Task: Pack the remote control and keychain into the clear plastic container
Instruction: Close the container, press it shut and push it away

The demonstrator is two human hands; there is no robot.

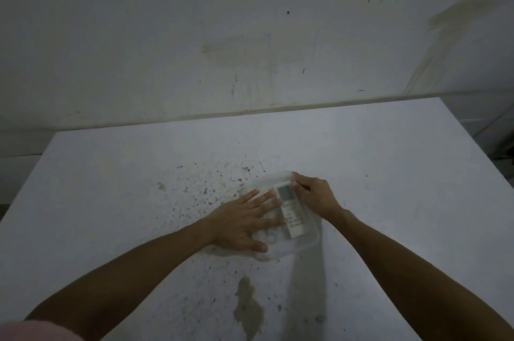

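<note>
The left hand (pixel 244 219) lies flat and open, palm down, fingers spread across the top of the clear plastic container (pixel 308 243); it presses on the lid and grasps nothing. Its thumb reaches along the near left side of the box. The right hand (pixel 315 196) sits at the far right corner of the container, fingers curled, with the fingertips (pixel 295 177) pinching or pressing the lid's rim there; how tight that hold is cannot be told from this view.

Inside the container, seen through the clear lid, lies the remote control (pixel 290 210), white, with a grey screen at its far end and rows of buttons toward the near end. It lies lengthwise along the right half of the box, between the two hands, just beside the left fingertips. A small ring-like shape (pixel 271 236) shows through the plastic near the left thumb; it is too blurred to say whether it is the keychain.

The container rests on a white table (pixel 389 173), roughly at its middle. The tabletop is speckled with dark spots to the left of the box and carries a brownish stain (pixel 249 308) nearer the person. Both bare forearms reach in from the bottom edge. Behind the table stands a stained white wall (pixel 250 34).
</note>
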